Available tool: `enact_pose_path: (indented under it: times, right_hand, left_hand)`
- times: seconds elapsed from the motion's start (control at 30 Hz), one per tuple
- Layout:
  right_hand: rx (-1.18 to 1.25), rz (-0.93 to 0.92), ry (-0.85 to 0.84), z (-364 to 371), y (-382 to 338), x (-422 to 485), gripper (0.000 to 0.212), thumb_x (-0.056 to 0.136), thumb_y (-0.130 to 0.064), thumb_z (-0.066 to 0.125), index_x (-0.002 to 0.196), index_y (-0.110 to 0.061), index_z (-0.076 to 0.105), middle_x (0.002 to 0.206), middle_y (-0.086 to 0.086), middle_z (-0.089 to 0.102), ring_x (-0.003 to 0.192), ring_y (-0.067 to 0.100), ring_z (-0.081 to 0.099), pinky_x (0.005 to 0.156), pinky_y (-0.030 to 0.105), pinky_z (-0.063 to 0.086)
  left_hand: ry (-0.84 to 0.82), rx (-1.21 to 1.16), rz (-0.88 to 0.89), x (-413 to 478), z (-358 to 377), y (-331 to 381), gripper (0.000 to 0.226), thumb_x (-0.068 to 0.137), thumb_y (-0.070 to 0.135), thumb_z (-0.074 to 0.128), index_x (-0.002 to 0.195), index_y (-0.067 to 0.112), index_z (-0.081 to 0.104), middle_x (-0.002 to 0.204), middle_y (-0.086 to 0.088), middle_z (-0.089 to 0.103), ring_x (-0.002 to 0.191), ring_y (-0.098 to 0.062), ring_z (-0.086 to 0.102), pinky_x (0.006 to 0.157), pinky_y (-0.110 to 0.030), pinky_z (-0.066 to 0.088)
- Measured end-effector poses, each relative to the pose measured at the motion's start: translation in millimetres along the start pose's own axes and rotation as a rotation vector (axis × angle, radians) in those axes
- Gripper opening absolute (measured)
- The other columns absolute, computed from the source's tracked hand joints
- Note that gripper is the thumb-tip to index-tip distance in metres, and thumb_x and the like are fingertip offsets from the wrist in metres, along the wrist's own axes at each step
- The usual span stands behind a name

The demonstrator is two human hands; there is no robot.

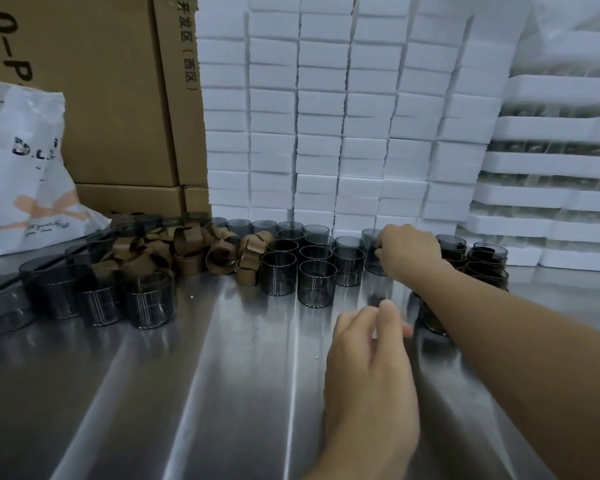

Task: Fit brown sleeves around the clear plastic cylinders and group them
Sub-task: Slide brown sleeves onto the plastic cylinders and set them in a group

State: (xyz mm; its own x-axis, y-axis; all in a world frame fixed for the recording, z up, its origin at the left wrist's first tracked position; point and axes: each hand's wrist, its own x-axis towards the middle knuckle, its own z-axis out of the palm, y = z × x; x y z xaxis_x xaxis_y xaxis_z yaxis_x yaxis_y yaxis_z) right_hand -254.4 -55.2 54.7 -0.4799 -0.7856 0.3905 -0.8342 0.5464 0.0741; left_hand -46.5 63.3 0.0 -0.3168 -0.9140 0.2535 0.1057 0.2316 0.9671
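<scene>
A heap of brown sleeves point(187, 252) lies at the back left of the steel table point(222, 375). Beside it stand several smoky clear cylinders point(317, 282) in rows, and another bunch of clear cylinders point(101, 301) stands at the left. Sleeved cylinders point(487, 263) are grouped at the right, partly behind my right forearm. My right hand point(409, 252) reaches to the back row and pinches the rim of a clear cylinder point(373, 263). My left hand point(371, 351) hovers over the table in the middle, fingers loosely curled, with nothing visible in it.
White foam boxes point(326, 133) are stacked as a wall behind the cylinders, and foam trays point(551, 168) are piled at the right. Cardboard cartons point(118, 98) and a white plastic bag point(25, 174) stand at the back left.
</scene>
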Motion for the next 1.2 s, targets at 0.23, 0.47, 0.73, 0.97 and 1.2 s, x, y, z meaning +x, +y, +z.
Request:
enact_pose_path:
  times: [0.23, 0.47, 0.73, 0.97, 1.2]
  right_hand:
    - [0.318, 0.010, 0.182, -59.6, 2.6, -57.9, 0.016, 0.105, -0.016, 0.050, 0.109, -0.023, 0.064, 0.094, 0.008, 0.069, 0.087, 0.035, 0.064, 0.064, 0.038, 0.041]
    - [0.577, -0.039, 0.224, -62.6, -4.7, -180.2, 0.013, 0.109, -0.038, 0.053, 0.117, -0.034, 0.062, 0.096, -0.002, 0.078, 0.090, 0.031, 0.071, 0.069, 0.039, 0.052]
    - [0.700, -0.086, 0.248, -50.5, 8.0, -205.1, 0.023, 0.103, -0.057, 0.056, 0.114, -0.038, 0.064, 0.092, -0.013, 0.078, 0.088, 0.021, 0.073, 0.078, 0.043, 0.059]
    - [0.989, -0.043, 0.187, -51.8, 0.3, -208.3, 0.054, 0.095, -0.062, 0.069, 0.136, -0.053, 0.036, 0.083, -0.024, 0.076, 0.079, 0.014, 0.076, 0.081, 0.045, 0.060]
    - [1.177, 0.100, 0.072, -49.7, 2.7, -201.3, 0.074, 0.087, -0.064, 0.078, 0.148, -0.036, 0.047, 0.074, -0.016, 0.078, 0.063, 0.009, 0.076, 0.086, 0.041, 0.060]
  left_hand:
    - [-0.045, -0.011, -0.059, -3.8, -1.5, 13.3, 0.009, 0.095, 0.046, 0.061, 0.092, 0.038, 0.066, 0.087, 0.016, 0.068, 0.071, -0.002, 0.064, 0.071, -0.033, 0.048]
    - [-0.169, -0.066, -0.078, -3.3, 0.2, 21.2, 0.084, 0.100, -0.001, 0.048, 0.151, 0.064, 0.031, 0.097, -0.005, 0.080, 0.079, -0.016, 0.076, 0.069, -0.034, 0.058]
    - [-0.270, -0.106, -0.125, 0.7, -10.4, 21.1, 0.084, 0.071, 0.019, 0.059, 0.139, 0.066, 0.046, 0.107, 0.010, 0.083, 0.099, -0.004, 0.079, 0.088, -0.038, 0.049]
    - [-0.320, -0.283, -0.153, 9.6, -23.5, 16.3, 0.083, 0.058, 0.016, 0.051, 0.124, 0.064, 0.063, 0.075, 0.008, 0.074, 0.085, -0.008, 0.078, 0.091, -0.040, 0.047]
    - [-0.425, -0.307, -0.147, 11.3, -29.5, 18.2, 0.085, 0.064, 0.017, 0.043, 0.139, 0.054, 0.058, 0.124, -0.017, 0.078, 0.098, -0.019, 0.077, 0.088, -0.041, 0.044]
